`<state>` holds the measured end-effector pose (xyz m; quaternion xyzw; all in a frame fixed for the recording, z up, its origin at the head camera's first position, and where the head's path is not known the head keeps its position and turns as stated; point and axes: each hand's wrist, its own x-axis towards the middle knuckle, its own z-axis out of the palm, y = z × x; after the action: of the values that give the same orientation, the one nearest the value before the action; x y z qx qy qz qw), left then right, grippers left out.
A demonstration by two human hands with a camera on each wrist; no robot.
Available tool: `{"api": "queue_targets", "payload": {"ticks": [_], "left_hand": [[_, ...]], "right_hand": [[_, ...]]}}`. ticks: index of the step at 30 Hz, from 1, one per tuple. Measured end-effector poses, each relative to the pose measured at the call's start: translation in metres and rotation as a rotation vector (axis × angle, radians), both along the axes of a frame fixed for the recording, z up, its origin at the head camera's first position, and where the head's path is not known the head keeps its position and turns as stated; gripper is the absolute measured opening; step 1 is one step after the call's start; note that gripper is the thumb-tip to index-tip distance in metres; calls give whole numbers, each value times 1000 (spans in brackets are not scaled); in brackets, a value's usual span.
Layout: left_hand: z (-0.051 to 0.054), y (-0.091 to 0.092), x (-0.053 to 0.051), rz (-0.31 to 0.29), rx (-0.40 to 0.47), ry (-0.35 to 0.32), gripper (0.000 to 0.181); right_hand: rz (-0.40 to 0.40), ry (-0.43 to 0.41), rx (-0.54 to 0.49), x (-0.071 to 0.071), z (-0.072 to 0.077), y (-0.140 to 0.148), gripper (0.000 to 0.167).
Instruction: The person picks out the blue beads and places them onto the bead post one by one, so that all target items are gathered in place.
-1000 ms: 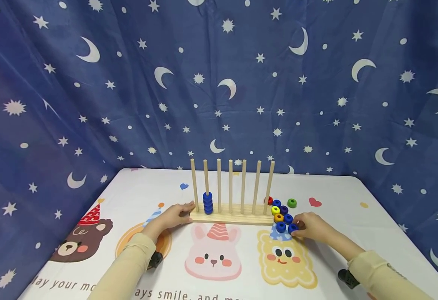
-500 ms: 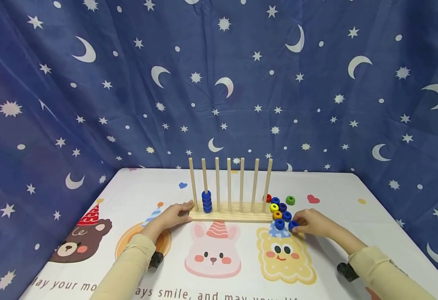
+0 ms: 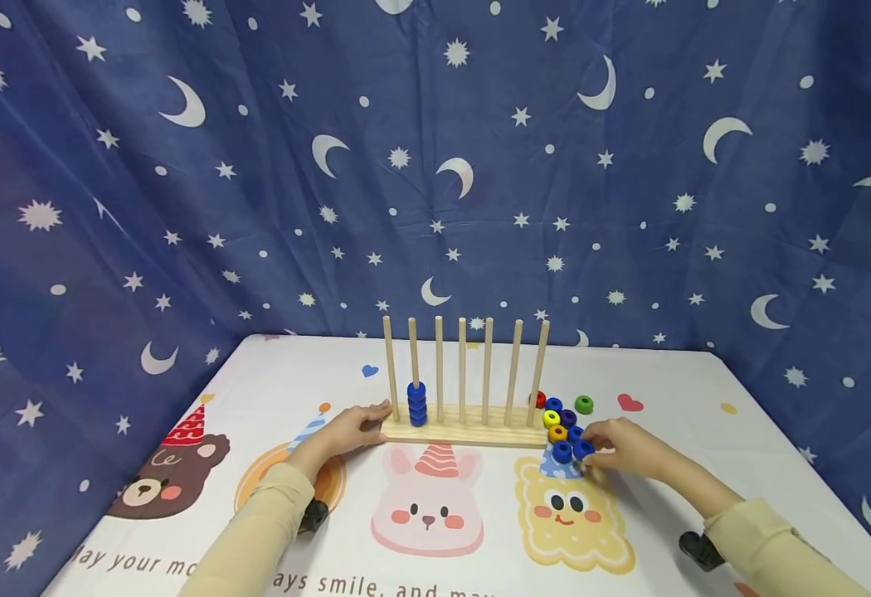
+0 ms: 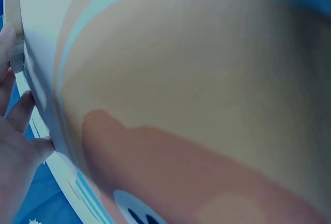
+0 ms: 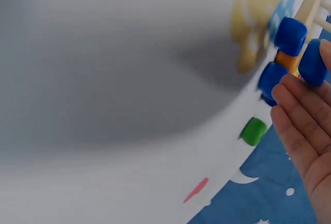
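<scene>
A wooden peg stand [image 3: 465, 431] with several upright pegs sits mid-table. Its second peg from the left carries a stack of blue beads [image 3: 416, 405]. My left hand [image 3: 346, 430] holds the left end of the stand's base, thumb in front and a finger behind; only part of this hand [image 4: 18, 146] shows in the left wrist view. Off the stand's right end, my right hand [image 3: 625, 448] pinches a blue bead [image 5: 313, 63] between thumb and fingers. In the right wrist view, the other fingers of that hand [image 5: 307, 125] lie extended below the bead.
Loose beads cluster against the stand's right end: yellow [image 3: 551, 419], orange [image 3: 557, 434], red [image 3: 537, 400] and several blue ones. A green bead [image 3: 584, 405] lies slightly apart behind them. A starry blue curtain [image 3: 435, 166] hangs behind the white printed tablecloth [image 3: 271, 390].
The pinched blue bead has shifted slightly left and up relative to the loose bead beside it. My left hand stays on the stand's end. The head view has tilted slightly.
</scene>
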<state>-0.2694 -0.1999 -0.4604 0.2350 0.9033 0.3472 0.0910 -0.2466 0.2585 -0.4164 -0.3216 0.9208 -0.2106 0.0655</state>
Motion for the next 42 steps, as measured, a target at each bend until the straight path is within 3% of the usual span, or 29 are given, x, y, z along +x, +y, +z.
{"api": "queue_targets", "payload": {"ticks": [5,18,30,42], "left_hand": [[5,4,1,4,-63,12,54],[3,3,-1,-10,-63,33,54],[4,3,0,-5,-51,11,53],[1,2,0,7,-52,17,53]], "right_hand": [[-24,-3,-20,4,9,-6,30],[-33,12,-61,4,14,-13,31],[-49,78,-216,4,10,-23,32],[-83,70,-408,10,9,-42,29]]}}
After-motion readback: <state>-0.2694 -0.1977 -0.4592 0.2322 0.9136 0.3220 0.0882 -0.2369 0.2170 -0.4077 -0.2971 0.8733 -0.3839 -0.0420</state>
